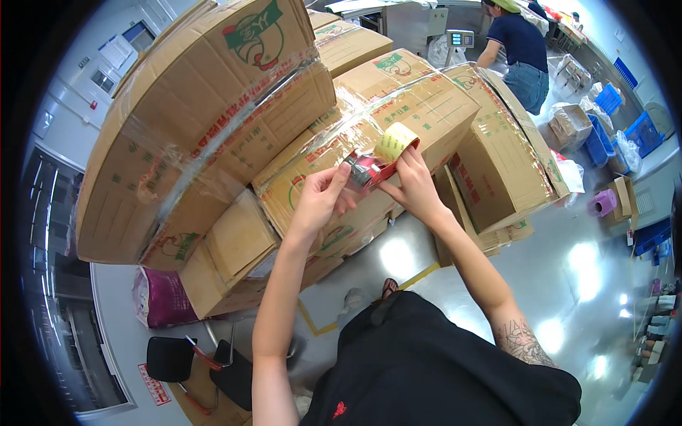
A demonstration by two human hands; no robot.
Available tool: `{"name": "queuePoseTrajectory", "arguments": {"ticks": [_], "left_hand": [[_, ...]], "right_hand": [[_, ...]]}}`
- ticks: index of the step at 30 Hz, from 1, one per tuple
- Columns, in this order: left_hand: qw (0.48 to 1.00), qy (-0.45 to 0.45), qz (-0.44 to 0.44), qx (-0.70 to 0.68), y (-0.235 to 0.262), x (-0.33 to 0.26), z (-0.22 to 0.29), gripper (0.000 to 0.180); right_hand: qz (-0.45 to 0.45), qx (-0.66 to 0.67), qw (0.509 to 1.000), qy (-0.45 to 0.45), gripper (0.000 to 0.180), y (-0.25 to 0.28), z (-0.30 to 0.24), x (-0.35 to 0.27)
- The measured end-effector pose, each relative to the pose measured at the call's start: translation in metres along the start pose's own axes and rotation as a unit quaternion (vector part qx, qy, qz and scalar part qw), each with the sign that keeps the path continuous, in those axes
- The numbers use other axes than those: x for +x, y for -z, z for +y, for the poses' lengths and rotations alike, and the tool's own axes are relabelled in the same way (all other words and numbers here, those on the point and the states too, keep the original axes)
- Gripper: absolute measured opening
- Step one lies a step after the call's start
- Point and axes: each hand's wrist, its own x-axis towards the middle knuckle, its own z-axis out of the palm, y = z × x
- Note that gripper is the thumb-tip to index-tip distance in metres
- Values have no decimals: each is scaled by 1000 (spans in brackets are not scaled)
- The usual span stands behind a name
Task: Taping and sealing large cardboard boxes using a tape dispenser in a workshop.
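Note:
In front of the stacked cartons I hold a red tape dispenser [372, 175] with a yellowish roll of packing tape [397, 143] on it. My right hand [415, 186] is closed around its right side, below the roll. The thumb and fingers of my left hand [321, 200] close at the dispenser's dark front end. Whether they also pinch the loose end of the tape cannot be made out. Right behind the dispenser lies a brown carton [426, 106] with clear tape along its top seam.
A large taped carton [213, 135] leans at the left, and an open-sided carton [497, 167] stands at the right. Below left are a purple bag [165, 298] and black chairs [170, 358]. A person [522, 53] bends near a scale [459, 38]; blue crates [599, 142] stand far right.

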Motion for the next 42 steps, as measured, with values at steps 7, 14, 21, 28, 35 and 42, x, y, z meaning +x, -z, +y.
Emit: {"name": "queuePoseTrajectory", "arguments": {"ticks": [7, 14, 21, 28, 35, 42], "left_hand": [[994, -90, 40, -52, -31, -22, 21, 43], [993, -56, -63, 85, -54, -61, 41, 27], [910, -159, 104, 369, -59, -76, 16, 25], [832, -153, 115, 521, -31, -108, -17, 24], [792, -208, -84, 567, -43, -138, -44, 24], [871, -125, -30, 475, -7, -138, -76, 22]], "right_hand": [[134, 35, 990, -29, 37, 6, -17, -10], [160, 116, 963, -182, 34, 45, -78, -73], [189, 45, 960, -204, 26, 43, -111, -36], [220, 142, 898, -353, 39, 100, -59, 8], [-52, 47, 982, -175, 30, 50, -84, 2], [-179, -58, 981, 41, 42, 49, -135, 96]]}}
